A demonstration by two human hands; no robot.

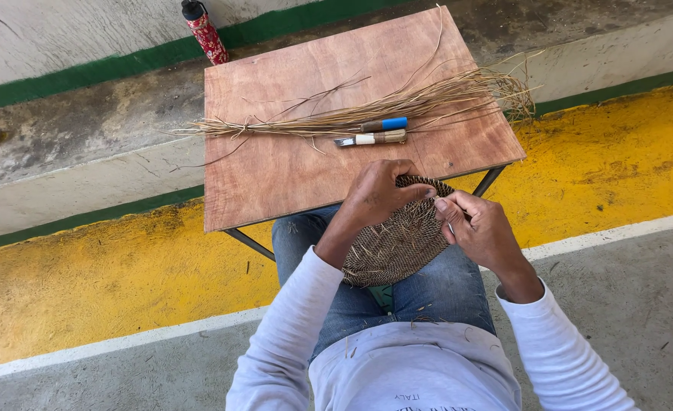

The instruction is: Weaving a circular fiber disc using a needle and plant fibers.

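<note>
A round, dark woven basket piece [394, 247] rests on my lap, just below the table's front edge. My left hand [377, 194] grips its upper rim, fingers curled over the edge. My right hand [480, 228] pinches something thin, a strand or small tool, against the rim at the right; I cannot tell which. On the wooden table [275, 175] lies a bundle of long dry straw fibres [367, 113], and beside it two small tools: one with a blue handle [386, 124] and a knife with a white-wrapped handle [371, 139].
A red patterned bottle with a dark cap [203, 30] stands on the concrete ledge behind the table. The table has thin metal legs. A yellow painted strip and a white line cross the grey floor around me.
</note>
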